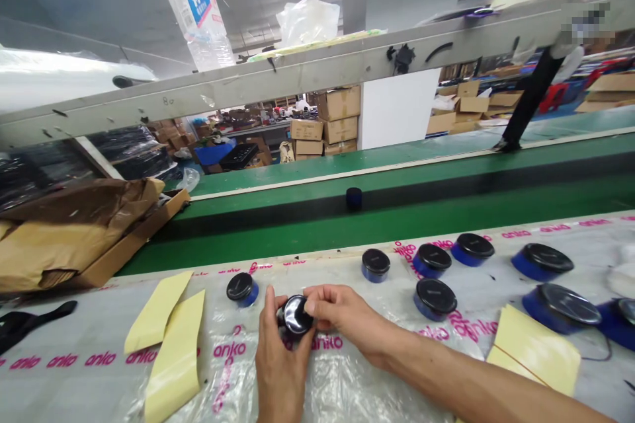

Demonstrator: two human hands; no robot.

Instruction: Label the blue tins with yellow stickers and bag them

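My left hand (284, 367) is wrapped round a small round device with a glossy black top (296, 314), holding it tilted above the plastic-covered table. The fingers of my right hand (342, 310) are pinched together at the right edge of that top; whatever they may hold is too small to make out. Just left of my hands stands a blue round device with a black top (243, 289). To the right, several more like it stand on the plastic sheet, the nearest being one device (376, 266) and another (435, 299).
Yellow sheets (174, 357) lie at the left, more yellow paper (538, 350) at the right. Beyond the table runs a green conveyor (278, 231) with a small dark round item (354, 197). An open carton (133, 238) stands at the left; a beam (297, 76) crosses above.
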